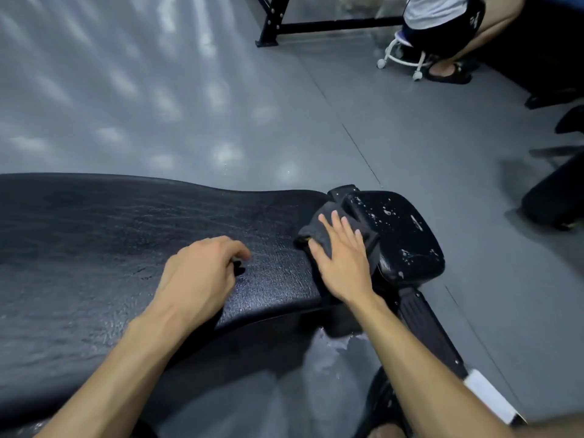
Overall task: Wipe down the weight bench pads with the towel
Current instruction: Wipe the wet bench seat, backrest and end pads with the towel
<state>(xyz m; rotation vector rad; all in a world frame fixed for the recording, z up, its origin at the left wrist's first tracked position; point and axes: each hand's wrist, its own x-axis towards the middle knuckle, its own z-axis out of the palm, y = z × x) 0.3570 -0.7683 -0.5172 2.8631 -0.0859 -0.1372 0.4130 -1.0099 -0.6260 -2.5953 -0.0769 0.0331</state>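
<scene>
Near the bottom, two bare arms reach out over a long black bench pad (pixel 126 235). The pad is shiny and wrinkly and runs from the left side to the middle. The left hand (pixel 199 276) rests on the near part of the pad. Its fingers are curled in, and I cannot tell if they hold anything. Just to the right, the right hand (pixel 343 257) lies flat on a dark gray towel (pixel 319 226). Its fingers are straight and spread a little, pressing the towel down. The towel sits at the right end of the long pad, touching a smaller black seat pad (pixel 401 235) with white spots on it. Farther away is the gray floor (pixel 158 90). Far off at the top right, a person (pixel 448 23) sits on a small white stool (pixel 401 55) beside a black metal frame (pixel 284 26).
</scene>
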